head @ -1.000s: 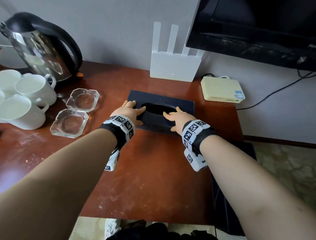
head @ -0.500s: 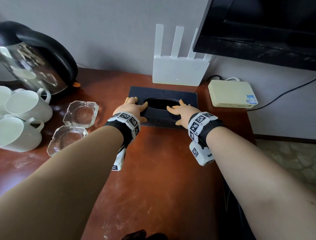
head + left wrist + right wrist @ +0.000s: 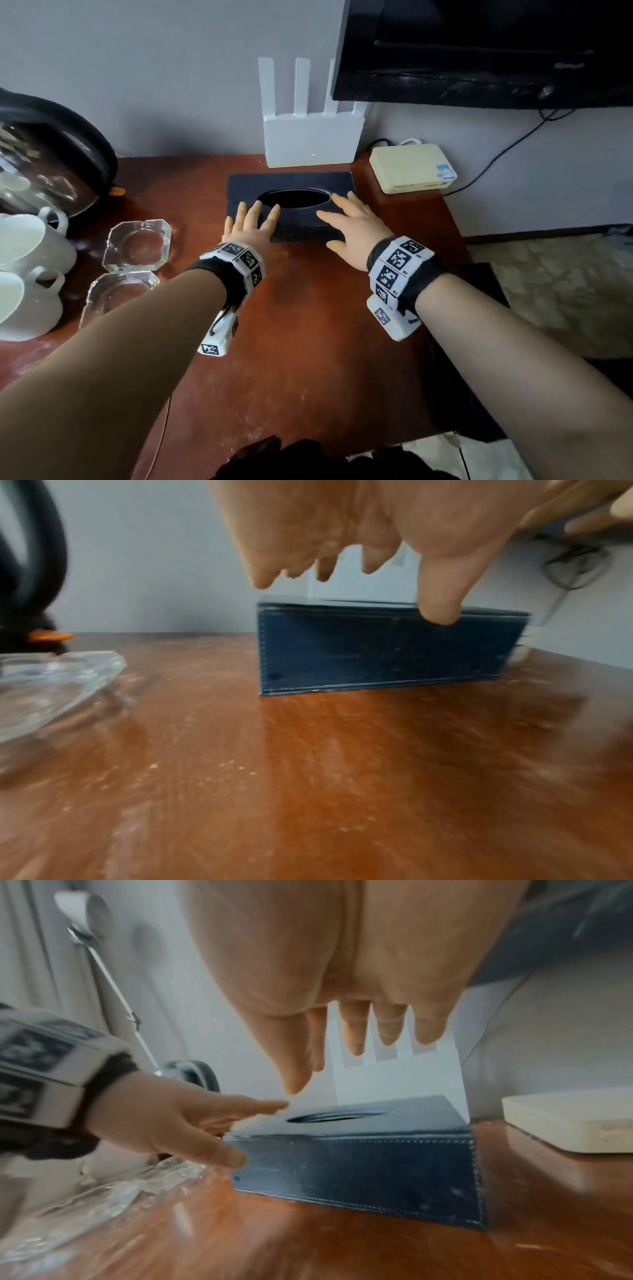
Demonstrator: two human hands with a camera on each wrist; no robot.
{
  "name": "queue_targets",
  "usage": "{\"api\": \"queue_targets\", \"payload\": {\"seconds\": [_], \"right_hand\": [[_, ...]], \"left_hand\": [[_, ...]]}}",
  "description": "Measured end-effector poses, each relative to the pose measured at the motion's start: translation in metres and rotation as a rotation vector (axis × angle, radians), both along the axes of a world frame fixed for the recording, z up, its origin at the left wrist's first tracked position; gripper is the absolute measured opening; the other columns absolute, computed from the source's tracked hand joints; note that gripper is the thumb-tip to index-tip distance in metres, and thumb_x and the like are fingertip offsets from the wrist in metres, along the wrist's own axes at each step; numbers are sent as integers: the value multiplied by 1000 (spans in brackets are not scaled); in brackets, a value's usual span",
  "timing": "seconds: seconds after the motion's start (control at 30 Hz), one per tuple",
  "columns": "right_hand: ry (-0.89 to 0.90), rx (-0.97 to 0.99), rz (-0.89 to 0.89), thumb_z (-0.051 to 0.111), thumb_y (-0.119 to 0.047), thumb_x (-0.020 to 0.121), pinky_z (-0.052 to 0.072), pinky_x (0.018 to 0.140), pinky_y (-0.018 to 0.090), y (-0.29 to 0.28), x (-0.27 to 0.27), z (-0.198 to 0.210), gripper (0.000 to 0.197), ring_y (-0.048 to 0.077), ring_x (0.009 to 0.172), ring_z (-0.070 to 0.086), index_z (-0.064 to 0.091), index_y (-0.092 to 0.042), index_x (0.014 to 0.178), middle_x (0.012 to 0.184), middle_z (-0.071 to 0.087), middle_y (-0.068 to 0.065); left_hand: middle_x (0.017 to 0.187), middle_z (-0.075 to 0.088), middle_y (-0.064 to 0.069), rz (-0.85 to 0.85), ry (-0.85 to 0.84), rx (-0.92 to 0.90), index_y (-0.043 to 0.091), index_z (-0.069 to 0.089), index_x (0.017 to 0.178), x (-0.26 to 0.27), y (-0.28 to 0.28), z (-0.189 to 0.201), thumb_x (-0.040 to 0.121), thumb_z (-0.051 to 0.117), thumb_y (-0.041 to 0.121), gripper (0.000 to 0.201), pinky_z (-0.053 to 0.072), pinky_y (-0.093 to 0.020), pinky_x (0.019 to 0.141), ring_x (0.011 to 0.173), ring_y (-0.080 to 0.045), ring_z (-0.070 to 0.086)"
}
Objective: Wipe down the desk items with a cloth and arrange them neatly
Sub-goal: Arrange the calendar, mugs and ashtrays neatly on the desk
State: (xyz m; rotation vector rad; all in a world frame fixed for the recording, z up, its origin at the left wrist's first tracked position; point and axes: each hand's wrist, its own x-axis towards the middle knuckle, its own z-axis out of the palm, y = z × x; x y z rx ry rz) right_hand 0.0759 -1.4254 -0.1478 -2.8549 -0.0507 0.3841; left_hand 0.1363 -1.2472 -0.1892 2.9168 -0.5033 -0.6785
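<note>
A dark blue tissue box [image 3: 291, 205] is found standing on the reddish wooden surface [image 3: 308, 342], just in front of a white router [image 3: 310, 140] set against the wall. A cream-coloured flat device [image 3: 411, 168] is seen to the right of the box, apart from it.

The left hand [image 3: 251, 226] is held over the near left corner of the box, its fingers [image 3: 255, 214] extended and spread; nothing is grasped. In the left wrist view the thumb tip appears at the box's front upper edge; contact cannot be confirmed.

The right hand [image 3: 354, 222] is held over the near right part of the box, fingers likewise extended and released.

Two glass ashtrays [image 3: 137, 245] are noted to the left, with white cups [image 3: 30, 246] and a kettle [image 3: 51, 161] beyond.
</note>
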Motion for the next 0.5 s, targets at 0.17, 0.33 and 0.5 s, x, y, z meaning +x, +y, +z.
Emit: {"api": "queue_targets", "payload": {"seconds": [0.17,0.33,0.5], "right_hand": [[88,-78,-198,50,-33,93,11,115,41,-16,-78,5,60,23,144,-7,22,-31,146,157,0,-1],[151,-146,-507,52,-39,91,20,113,43,-37,-145,-6,70,28,142,4,12,-28,148,156,6,3],[333,-158,-749,61,-49,83,31,105,42,-54,-198,-26,88,32,134,25,6,-24,147,148,22,11]], "left_hand": [[157,-4,-2,-242,21,-66,24,3,149,-37,-40,8,89,55,40,81,0,-41,117,144,-25,-11],[157,-1,-3,-449,35,-99,25,2,149,-80,-87,8,90,53,42,79,7,-41,116,145,-26,-5],[157,-1,-6,-516,99,-58,21,-2,149,-109,-108,-9,90,52,44,83,10,-41,117,145,-26,-3]]}}
